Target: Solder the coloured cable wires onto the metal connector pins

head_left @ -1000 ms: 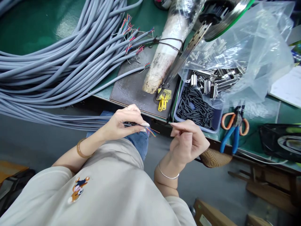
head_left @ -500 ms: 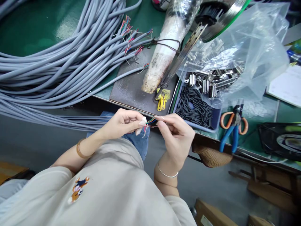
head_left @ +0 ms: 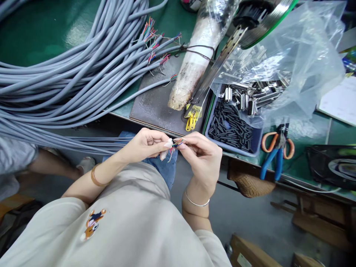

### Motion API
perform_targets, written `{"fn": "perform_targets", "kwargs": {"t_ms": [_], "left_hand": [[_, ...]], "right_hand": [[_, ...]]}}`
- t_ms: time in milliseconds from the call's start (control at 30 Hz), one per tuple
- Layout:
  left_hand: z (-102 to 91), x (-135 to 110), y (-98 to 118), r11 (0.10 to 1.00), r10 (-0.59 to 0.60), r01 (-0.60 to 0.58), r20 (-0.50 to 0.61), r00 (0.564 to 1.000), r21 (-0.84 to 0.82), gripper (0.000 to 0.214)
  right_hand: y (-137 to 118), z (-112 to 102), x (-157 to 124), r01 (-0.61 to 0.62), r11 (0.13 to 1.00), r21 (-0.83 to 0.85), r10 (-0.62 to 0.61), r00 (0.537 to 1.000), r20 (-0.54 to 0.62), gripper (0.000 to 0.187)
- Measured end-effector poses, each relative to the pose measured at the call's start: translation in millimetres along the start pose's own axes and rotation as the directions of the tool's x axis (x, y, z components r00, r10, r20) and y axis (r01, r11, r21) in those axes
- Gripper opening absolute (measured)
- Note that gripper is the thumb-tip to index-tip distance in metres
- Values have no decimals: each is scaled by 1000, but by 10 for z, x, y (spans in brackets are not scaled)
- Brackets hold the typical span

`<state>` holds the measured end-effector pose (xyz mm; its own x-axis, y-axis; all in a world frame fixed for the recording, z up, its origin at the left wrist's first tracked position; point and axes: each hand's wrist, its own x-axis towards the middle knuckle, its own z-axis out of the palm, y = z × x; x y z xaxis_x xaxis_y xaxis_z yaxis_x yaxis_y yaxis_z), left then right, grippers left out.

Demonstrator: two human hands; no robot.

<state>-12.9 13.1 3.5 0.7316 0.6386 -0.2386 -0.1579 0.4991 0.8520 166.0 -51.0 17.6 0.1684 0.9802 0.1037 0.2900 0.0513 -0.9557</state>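
My left hand (head_left: 150, 144) is closed on the end of a grey cable, with a white scrap (head_left: 168, 143), perhaps tissue, at its fingertips. Thin coloured wires (head_left: 178, 141) fan out from that end. My right hand (head_left: 202, 150) pinches those wires between thumb and forefinger, close to the left fingertips. Both hands are in front of the bench edge, above my lap. A bundle of grey cables (head_left: 69, 85) lies on the bench to the left, several of its ends stripped to coloured wires.
Beyond my hands is a dark board (head_left: 155, 107) with yellow terminals (head_left: 191, 120) under a wrapped white holder (head_left: 189, 70). To the right are a blue tray (head_left: 246, 152) of black tubes, metal connectors (head_left: 250, 94) in a plastic bag, and pliers (head_left: 275, 155). Another person's leg (head_left: 55, 163) shows at left.
My right hand has moved left, nearer the left fingertips, along the wires. The left hand stays almost still. Another person's leg has come into view at the left.
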Motion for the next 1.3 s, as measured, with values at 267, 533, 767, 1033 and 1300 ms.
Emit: {"fn": "perform_targets", "kwargs": {"t_ms": [267, 533, 767, 1033, 1300], "left_hand": [[-14, -2, -27, 999, 8, -7, -24, 1000, 33, 46], [6, -7, -12, 1000, 12, -12, -31, 999, -14, 47], [20, -5, 24, 1000, -15, 15, -21, 1000, 9, 48], [-10, -11, -36, 991, -14, 13, -3, 1000, -133, 42], [69, 5, -65, 981, 192, -188, -242, 951, 39, 28]], "right_hand": [[-61, -2, 27, 16, 1000, 5, -16, 1000, 2, 10], [21, 24, 11, -75, 993, 89, 72, 997, 37, 5], [27, 6, 20, -31, 999, 42, 31, 999, 9, 7], [62, 66, 11, -102, 989, 110, 103, 995, -1, 14], [21, 172, -84, 89, 996, -13, -90, 987, -131, 9]]}}
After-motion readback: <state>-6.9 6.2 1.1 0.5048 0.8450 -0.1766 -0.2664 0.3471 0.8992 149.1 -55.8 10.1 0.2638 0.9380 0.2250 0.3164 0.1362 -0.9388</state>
